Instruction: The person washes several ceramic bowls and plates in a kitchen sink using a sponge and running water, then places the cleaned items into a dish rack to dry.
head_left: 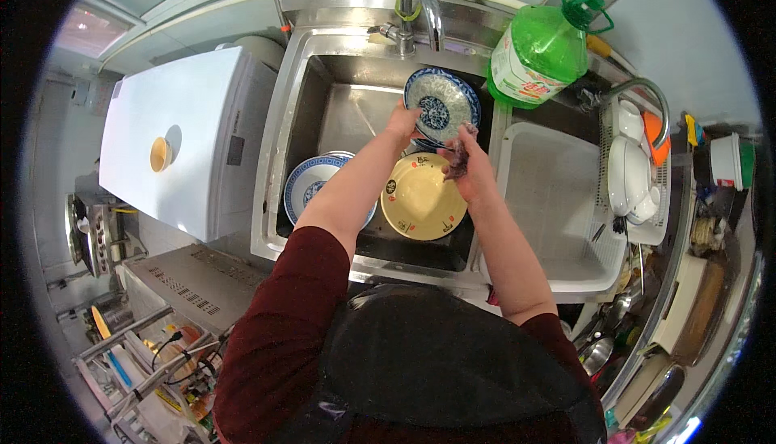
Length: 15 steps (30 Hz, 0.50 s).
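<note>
My left hand (405, 121) grips the left edge of a blue-and-white patterned plate (448, 95), tilted over the steel sink (357, 101). In my right hand (474, 168) is a dark, crumpled scrubbing pad (458, 158), near the plate's lower right edge. A yellow plate (423, 198) with small dark and red markings sits in the sink below both hands. To its left, partly hidden by my left forearm, lie stacked white dishes with blue rims (306, 184). Part of another blue-patterned dish shows beneath the held plate.
The faucet (418, 16) rises behind the sink. At the back right stands a green detergent jug (536, 56). A white plastic basin (551, 201) is on the right, beside a rack with white bowls (627, 168). Left is a white appliance (176, 141) with a small yellow cup (160, 154).
</note>
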Tool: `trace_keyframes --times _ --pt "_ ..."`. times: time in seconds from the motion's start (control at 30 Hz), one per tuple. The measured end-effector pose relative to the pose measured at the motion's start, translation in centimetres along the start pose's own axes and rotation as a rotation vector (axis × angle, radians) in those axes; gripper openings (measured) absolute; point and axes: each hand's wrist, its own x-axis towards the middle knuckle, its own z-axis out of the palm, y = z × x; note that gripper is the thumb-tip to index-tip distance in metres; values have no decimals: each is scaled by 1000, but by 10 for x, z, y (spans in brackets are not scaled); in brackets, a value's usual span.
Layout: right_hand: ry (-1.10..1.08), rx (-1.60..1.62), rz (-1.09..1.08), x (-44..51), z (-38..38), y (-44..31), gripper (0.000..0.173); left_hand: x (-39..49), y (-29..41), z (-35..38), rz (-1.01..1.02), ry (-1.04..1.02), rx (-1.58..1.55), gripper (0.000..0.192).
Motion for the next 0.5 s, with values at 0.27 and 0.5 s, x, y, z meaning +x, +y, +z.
trace_keyframes --times 0.27,0.5 --pt "-224 -20 -81 19 79 -3 46 17 -20 -19 91 382 700 20" --pt "-210 -37 72 48 142 15 40 93 -94 -71 235 165 59 24"
